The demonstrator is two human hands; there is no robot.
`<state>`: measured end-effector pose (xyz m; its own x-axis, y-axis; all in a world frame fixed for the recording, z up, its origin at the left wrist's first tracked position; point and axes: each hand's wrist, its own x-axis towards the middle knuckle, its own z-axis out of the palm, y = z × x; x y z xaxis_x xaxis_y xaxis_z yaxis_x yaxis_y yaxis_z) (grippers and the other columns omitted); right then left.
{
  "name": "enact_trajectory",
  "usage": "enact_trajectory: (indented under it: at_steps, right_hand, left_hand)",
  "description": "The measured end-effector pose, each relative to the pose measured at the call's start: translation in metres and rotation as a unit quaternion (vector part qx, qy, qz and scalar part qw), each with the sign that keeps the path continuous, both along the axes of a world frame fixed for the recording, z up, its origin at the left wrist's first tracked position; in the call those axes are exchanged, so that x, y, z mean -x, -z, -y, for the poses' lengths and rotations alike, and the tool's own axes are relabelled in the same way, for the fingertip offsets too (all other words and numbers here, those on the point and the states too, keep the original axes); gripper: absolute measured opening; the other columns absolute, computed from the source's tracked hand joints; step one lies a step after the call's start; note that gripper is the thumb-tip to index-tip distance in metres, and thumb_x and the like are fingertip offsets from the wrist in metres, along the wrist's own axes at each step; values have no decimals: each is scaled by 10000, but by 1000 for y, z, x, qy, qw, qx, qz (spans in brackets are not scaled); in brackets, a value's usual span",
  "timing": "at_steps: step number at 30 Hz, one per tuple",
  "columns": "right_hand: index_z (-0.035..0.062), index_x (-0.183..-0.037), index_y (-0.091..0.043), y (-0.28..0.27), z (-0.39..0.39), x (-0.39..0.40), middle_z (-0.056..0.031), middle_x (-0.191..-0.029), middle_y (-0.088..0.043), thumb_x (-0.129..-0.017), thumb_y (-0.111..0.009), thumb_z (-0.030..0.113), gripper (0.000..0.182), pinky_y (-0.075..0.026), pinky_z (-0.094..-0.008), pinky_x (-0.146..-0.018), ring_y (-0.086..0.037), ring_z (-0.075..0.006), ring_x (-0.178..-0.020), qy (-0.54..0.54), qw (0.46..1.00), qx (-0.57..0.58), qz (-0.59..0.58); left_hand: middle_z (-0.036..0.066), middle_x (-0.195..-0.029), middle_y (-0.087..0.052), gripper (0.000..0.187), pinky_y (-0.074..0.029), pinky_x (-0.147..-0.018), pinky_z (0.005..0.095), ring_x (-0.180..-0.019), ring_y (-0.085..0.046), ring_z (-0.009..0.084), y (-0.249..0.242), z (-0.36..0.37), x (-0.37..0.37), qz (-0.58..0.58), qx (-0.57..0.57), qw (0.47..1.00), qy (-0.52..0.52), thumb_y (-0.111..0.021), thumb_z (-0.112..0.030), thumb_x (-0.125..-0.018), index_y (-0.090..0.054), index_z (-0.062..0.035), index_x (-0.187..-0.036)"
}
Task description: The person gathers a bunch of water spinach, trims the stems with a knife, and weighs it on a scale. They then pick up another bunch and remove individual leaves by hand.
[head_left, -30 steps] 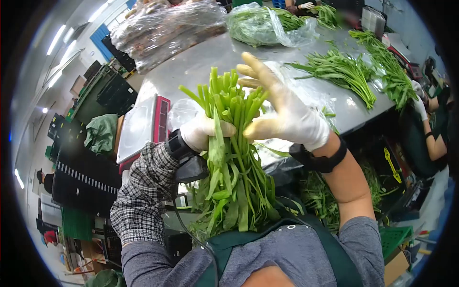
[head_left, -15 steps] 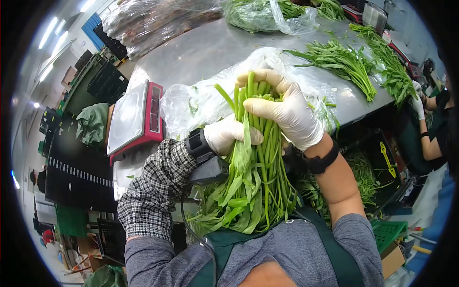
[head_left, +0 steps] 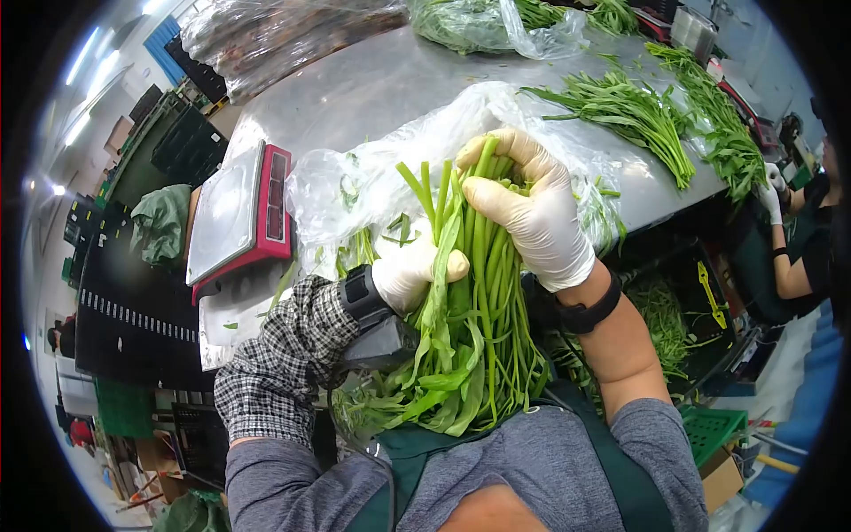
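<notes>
A thick bunch of water spinach hangs in front of my chest, cut stem ends up and leaves down. My left hand, in a white glove, is closed around the left side of the bunch, its thumb across the stems. Higher up, my right hand, also gloved, curls its fingers and thumb around the stem ends. A few stems poke out separately on the left, apart from the right hand's grip. The fingers behind the bunch are hidden. Crumpled clear plastic lies on the table just beyond my hands.
A red-rimmed scale stands left on the metal table. More water spinach lies to the right, and a bagged pile sits at the back. Below right, a black crate holds greens. A co-worker's gloved hands touch greens at far right.
My left hand has shifted slightly left and down along the bunch. The loose stems on the left stand farther apart. Scattered green pieces beside the scale now show more. My right hand keeps its grip.
</notes>
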<state>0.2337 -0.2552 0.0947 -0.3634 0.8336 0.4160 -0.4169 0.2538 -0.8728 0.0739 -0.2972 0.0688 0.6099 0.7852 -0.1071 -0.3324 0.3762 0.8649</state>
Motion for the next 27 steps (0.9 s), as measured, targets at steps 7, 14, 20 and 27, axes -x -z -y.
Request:
enact_trajectory:
  at_steps: [7,14,20,27]
  right_hand:
    - [11,-860,-586,4,4,18,-24,-775,-588,-752,-630,61,127,-451,-218,-648,-526,-63,-698,71,996,-59,1]
    - [34,-992,-561,-17,4,6,-16,-897,-573,-788,-606,70,211,-445,-237,-758,-532,-77,-835,8,994,-48,101]
    - [38,-1308,-336,2,-21,-11,-73,-1128,-504,-831,-593,390,646,-400,-282,-889,-505,-138,-999,-69,996,-37,52]
    - [9,-1349,-243,9,1,-13,-68,-1046,-550,-788,-664,148,715,-419,-266,-843,-523,-125,-948,-123,989,34,71]
  left_hand:
    - [68,-889,-619,360,-496,-684,279,-774,-604,145,-8,10,-13,-29,57,997,-50,-688,-98,-717,-565,-13,-1045]
    - [169,-923,-582,423,-500,-749,370,-825,-594,274,-7,7,-15,-6,3,1000,-1,-651,-179,-680,-537,20,-1035]
    - [157,-925,-596,535,-467,-787,365,-862,-586,260,6,-2,-7,81,24,996,11,-644,-172,-697,-452,29,-1154]
    - [183,-1004,-582,593,-504,-791,387,-905,-594,285,5,-4,-2,62,-7,998,27,-673,-211,-685,-449,22,-1181]
